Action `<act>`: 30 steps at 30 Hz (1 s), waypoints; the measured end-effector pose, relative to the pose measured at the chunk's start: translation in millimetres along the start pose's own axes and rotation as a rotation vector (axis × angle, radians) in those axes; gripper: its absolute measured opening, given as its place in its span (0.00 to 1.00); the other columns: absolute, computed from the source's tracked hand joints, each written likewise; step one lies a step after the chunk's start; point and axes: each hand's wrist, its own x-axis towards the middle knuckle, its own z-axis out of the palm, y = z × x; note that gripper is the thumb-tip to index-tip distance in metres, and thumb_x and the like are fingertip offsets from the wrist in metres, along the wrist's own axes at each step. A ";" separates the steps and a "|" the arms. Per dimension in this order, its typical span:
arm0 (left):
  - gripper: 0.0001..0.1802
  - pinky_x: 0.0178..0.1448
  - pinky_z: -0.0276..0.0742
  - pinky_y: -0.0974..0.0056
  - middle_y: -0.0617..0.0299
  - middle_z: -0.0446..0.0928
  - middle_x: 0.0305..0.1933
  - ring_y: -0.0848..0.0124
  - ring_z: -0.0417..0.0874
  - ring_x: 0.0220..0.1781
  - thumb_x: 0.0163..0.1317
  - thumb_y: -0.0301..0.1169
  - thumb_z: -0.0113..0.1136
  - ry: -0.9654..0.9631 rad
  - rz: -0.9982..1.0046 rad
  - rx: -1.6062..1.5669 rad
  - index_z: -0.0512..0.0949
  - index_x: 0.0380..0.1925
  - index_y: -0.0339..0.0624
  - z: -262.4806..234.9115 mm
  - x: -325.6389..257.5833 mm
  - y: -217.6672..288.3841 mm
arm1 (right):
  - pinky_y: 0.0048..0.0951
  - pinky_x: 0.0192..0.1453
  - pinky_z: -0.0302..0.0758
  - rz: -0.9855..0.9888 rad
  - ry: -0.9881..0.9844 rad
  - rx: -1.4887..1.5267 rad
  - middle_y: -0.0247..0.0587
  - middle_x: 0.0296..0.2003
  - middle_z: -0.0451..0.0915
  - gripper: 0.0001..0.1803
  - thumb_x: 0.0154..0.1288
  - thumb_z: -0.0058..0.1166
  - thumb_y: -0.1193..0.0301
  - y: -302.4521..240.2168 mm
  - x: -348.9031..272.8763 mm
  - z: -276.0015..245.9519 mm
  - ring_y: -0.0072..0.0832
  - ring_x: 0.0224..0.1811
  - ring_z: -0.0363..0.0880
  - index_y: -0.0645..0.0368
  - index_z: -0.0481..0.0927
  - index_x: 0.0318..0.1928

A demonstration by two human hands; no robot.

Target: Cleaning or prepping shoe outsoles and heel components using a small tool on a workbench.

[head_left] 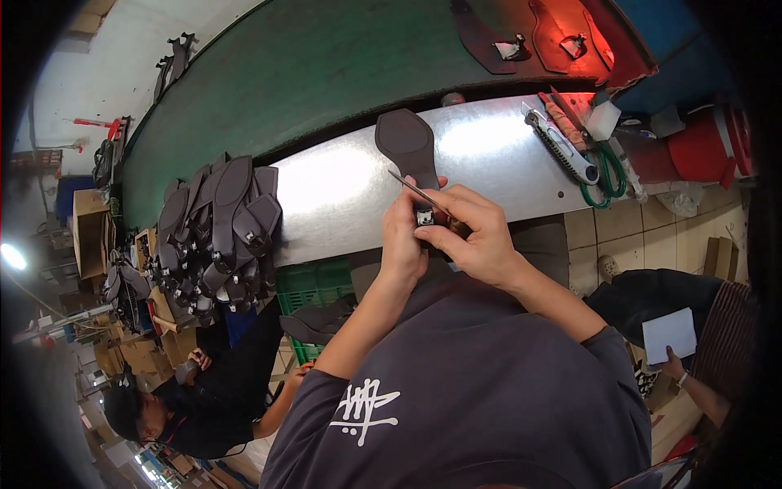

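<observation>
My left hand (399, 232) is closed around the narrow part of a dark brown sandal sole (406, 137), whose broad end points away over the metal bench. A small shiny square piece (424, 218), framed in dark material, shows between my hands. In my right hand (482, 236) is a thin pointed metal tool (414, 187), its tip slanting up and left across the sole. My right thumb presses close to the shiny piece. The tool's handle is hidden in my palm.
Left on the metal bench (326, 175) lies a heap of dark soles (220, 220). A utility knife (562, 147) and green-handled scissors (607, 175) lie right. Beyond runs a green conveyor belt (309, 73) carrying soles under red light. Two people (204, 407) (700, 334) are nearby.
</observation>
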 end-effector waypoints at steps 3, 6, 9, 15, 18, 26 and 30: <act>0.24 0.45 0.79 0.63 0.55 0.78 0.40 0.67 0.81 0.40 0.73 0.45 0.42 0.025 -0.002 -0.046 0.74 0.49 0.32 2.0 2.3 -1.8 | 0.22 0.32 0.73 -0.012 0.026 0.049 0.37 0.27 0.75 0.20 0.54 0.64 0.78 1.2 1.3 1.6 0.22 0.24 0.73 0.60 0.82 0.50; 0.24 0.44 0.78 0.64 0.54 0.78 0.41 0.68 0.81 0.40 0.72 0.44 0.46 0.037 -0.008 -0.058 0.75 0.46 0.30 8.9 3.8 -2.0 | 0.20 0.28 0.66 -0.107 0.029 0.032 0.36 0.30 0.77 0.20 0.54 0.63 0.81 10.7 0.2 2.8 0.18 0.26 0.70 0.63 0.81 0.49; 0.23 0.42 0.78 0.66 0.54 0.79 0.41 0.70 0.80 0.37 0.70 0.44 0.49 0.034 -0.029 -0.040 0.77 0.43 0.30 13.5 8.9 0.0 | 0.20 0.29 0.67 -0.172 0.117 -0.044 0.39 0.31 0.79 0.18 0.54 0.63 0.80 15.3 0.0 4.3 0.19 0.27 0.72 0.63 0.82 0.48; 0.20 0.40 0.80 0.66 0.53 0.79 0.38 0.69 0.83 0.36 0.70 0.38 0.49 0.158 0.066 0.131 0.71 0.53 0.34 -4.1 13.9 19.2 | 0.19 0.32 0.66 0.090 -0.027 0.084 0.34 0.30 0.71 0.25 0.56 0.59 0.81 -10.8 14.0 2.8 0.20 0.27 0.67 0.63 0.76 0.57; 0.17 0.33 0.80 0.69 0.55 0.81 0.33 0.71 0.82 0.27 0.66 0.33 0.56 0.130 0.007 0.166 0.73 0.50 0.33 -29.7 8.0 60.3 | 0.24 0.39 0.66 -0.019 0.034 -0.205 0.38 0.31 0.68 0.22 0.64 0.45 0.80 4.7 13.3 -14.3 0.25 0.33 0.66 0.65 0.73 0.60; 0.20 0.56 0.74 0.68 0.57 0.83 0.44 0.73 0.81 0.46 0.58 0.32 0.67 0.571 0.698 0.543 0.80 0.49 0.35 -134.9 -68.8 217.4 | 0.25 0.34 0.67 -0.030 0.102 -0.566 0.38 0.31 0.71 0.17 0.63 0.47 0.82 45.2 12.5 -66.1 0.26 0.31 0.70 0.62 0.80 0.52; 0.18 0.49 0.75 0.71 0.58 0.83 0.43 0.74 0.82 0.41 0.57 0.29 0.67 0.735 0.838 0.657 0.81 0.48 0.36 -197.2 -123.4 309.5 | 0.28 0.36 0.68 -0.030 0.118 -0.594 0.41 0.31 0.73 0.16 0.63 0.49 0.82 51.8 20.6 -70.3 0.29 0.31 0.72 0.62 0.81 0.50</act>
